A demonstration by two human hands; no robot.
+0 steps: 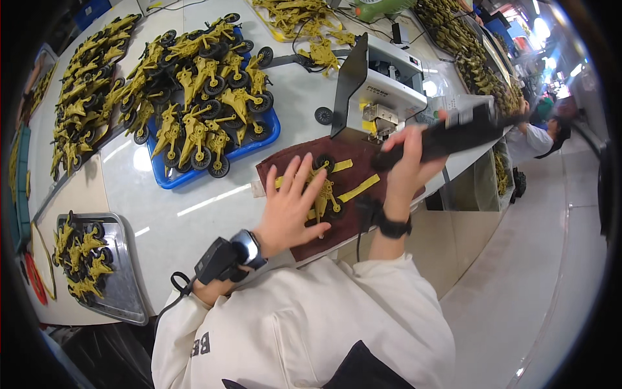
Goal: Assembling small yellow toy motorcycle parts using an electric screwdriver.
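Metal tray, near left: a tray [127,275] with a small group of yellow-and-black models [84,259], set apart from the larger heaps, perhaps so the batches don't mix.
Left hand: palm down, fingers spread wide over the model [291,211], gripping nothing; it is probably there to steady the model, though whether the fingertips press or hover cannot be told.
Model in work: a yellow motorcycle model with black wheels [326,194] lies on the cloth, partly under the left hand.
Right hand: fingers closed round a blurred black tool [447,137], raised right of the model; the hand [409,159] wraps its body, likely for firm control.
Maroon cloth: spread beneath the model [353,223], probably as padding, with yellow strips [360,187] on it.
Blue tray, far left: its rim [170,184] borders a heap of similar models [201,110], seemingly within the left hand's reach.
White machine: stands just beyond the cloth [411,84], handy for the right hand.
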